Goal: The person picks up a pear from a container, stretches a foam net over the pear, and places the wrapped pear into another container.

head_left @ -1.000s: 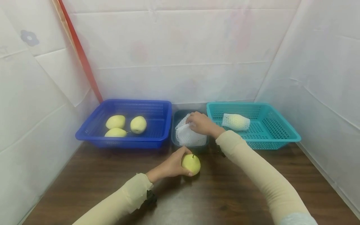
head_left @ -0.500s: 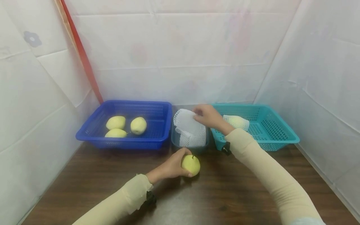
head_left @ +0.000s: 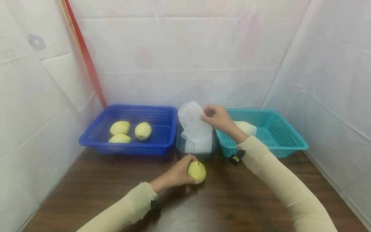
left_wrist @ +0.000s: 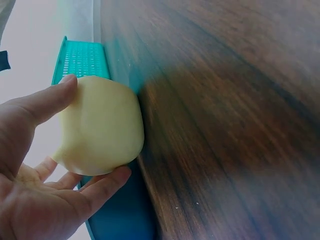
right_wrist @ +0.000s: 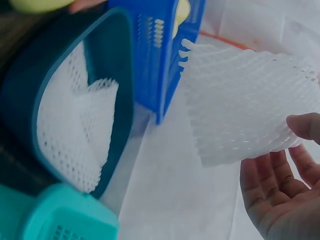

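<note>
Nearest me, my sleeves (head_left: 121, 206) run off the bottom of the head view. On the near side of the small bin (right_wrist: 112, 60), my left hand (head_left: 175, 174) grips a bare pear (head_left: 197, 171), thumb on one side and fingers on the other; whether it touches the table (head_left: 226, 199) I can't tell. Above the bin, my right hand (head_left: 219, 119) pinches a white foam net (head_left: 192, 119) by its edge. That net covers part of the bin and hides some of the nets (head_left: 200, 145) inside, so I can't count them. Left of the bin, the blue basket (head_left: 127, 149) holds three pears (head_left: 143, 131), one partly behind the near rim. Right of the bin, my wrist hides part of the turquoise basket (head_left: 282, 130) and the netted fruit (head_left: 247, 128) in it. Beyond the bin hangs pale sheeting (head_left: 174, 45), its print faint.

Only the head view shows my pear's stem. My left wrist view gives my palm, unseen from above; my right wrist view shows my thumb over the net and fingers beneath, with the gripped pear cut off at a corner.
</note>
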### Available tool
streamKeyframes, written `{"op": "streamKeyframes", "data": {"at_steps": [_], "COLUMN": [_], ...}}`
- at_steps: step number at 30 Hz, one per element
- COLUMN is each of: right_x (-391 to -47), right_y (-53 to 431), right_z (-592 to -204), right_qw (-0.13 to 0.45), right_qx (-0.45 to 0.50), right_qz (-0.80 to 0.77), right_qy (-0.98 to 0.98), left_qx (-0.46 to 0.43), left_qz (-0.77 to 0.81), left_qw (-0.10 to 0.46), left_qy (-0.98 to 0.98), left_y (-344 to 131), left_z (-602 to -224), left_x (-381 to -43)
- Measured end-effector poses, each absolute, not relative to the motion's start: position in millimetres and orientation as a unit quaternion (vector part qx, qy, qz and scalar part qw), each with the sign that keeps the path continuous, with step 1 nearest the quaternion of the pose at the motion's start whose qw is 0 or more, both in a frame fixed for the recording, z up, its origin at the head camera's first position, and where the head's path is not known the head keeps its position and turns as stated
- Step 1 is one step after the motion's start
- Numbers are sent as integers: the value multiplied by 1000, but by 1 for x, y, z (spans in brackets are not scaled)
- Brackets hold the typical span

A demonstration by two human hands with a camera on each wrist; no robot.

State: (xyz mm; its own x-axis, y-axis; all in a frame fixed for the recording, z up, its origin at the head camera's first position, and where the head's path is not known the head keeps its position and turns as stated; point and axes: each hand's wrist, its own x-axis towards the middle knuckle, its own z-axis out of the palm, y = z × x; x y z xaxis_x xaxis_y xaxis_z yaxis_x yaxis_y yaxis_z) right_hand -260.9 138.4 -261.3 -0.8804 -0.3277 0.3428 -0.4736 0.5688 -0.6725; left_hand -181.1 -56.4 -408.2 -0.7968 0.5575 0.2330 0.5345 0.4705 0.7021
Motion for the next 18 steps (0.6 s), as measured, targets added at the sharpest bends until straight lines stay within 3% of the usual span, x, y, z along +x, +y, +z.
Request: {"op": "streamKeyframes", "data": {"at_steps": [18], "right_x": [-220], "right_y": [132], "right_z": [-251], "right_qw": [-10], "right_qx": [174], "right_qz": [591], "right_qy": [-788], "left_qx": [309], "left_qz": [414], "left_qw": [11], "left_qy": [856], "left_y": [-57], "left_z": [-406], "left_x": [-176]}}
